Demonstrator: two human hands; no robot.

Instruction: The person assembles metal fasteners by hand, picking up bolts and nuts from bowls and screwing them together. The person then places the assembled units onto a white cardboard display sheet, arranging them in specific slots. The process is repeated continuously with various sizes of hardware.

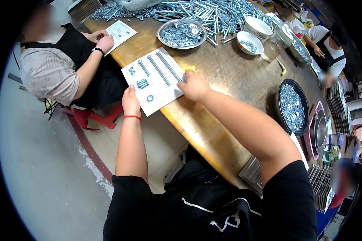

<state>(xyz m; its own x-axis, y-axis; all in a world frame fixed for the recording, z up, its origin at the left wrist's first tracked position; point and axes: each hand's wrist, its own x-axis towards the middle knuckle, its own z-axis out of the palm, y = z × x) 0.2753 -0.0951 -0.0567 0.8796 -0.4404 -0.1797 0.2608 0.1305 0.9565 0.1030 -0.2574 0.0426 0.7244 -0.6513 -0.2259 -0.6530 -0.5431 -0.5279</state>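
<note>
A white printed card (167, 91) with fasteners on it is held between my two hands, over the table's near edge. My left hand (131, 102) grips its left edge, thumb along the side. At its right edge, my right hand (195, 85) pinches it, the fingers partly hidden. Two long bolts (158, 70) and one shorter bolt (144, 68) lie on the card's upper part. Lower left on it are a cluster of short bolts (142, 83), small nuts or washers (132, 71) and a ring-shaped washer (150, 98).
Beyond the card stands a metal bowl of washers (182, 34), before a large pile of loose bolts (213, 16). A white bowl (250, 43) and a black pan of washers (292, 106) stand to the right. A co-worker's hands (102, 41) hold another card (120, 35) at left.
</note>
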